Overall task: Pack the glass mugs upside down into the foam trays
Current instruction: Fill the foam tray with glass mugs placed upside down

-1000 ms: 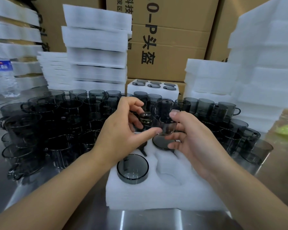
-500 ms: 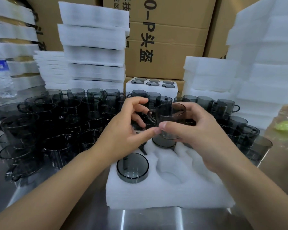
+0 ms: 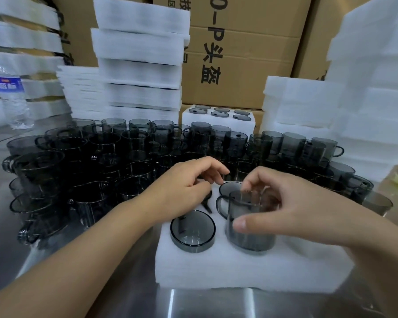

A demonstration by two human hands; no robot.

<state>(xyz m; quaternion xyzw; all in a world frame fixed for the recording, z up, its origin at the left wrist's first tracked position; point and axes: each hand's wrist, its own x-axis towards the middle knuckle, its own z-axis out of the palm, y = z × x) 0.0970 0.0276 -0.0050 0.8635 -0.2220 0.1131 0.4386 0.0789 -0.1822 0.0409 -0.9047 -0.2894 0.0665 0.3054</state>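
A white foam tray (image 3: 244, 269) lies on the steel table in front of me. An inverted smoky glass mug (image 3: 193, 231) sits sunk in its near-left pocket, and another mug base (image 3: 228, 188) shows in a far pocket. My right hand (image 3: 292, 212) grips a third mug (image 3: 248, 223) by its body, standing in the near-middle pocket with its handle pointing left. My left hand (image 3: 189, 189) hovers over the tray's far-left corner, fingers loosely curled and holding nothing.
Several loose grey mugs (image 3: 106, 161) crowd the table to the left and behind the tray. Foam tray stacks (image 3: 138, 63) rise at the back left and right (image 3: 372, 88). A packed tray (image 3: 218, 118) sits before cardboard boxes (image 3: 239, 53). A water bottle (image 3: 12, 97) stands far left.
The mug was held up by both hands; my right hand has brought it down into the near-middle pocket, and my left hand has let go of it.
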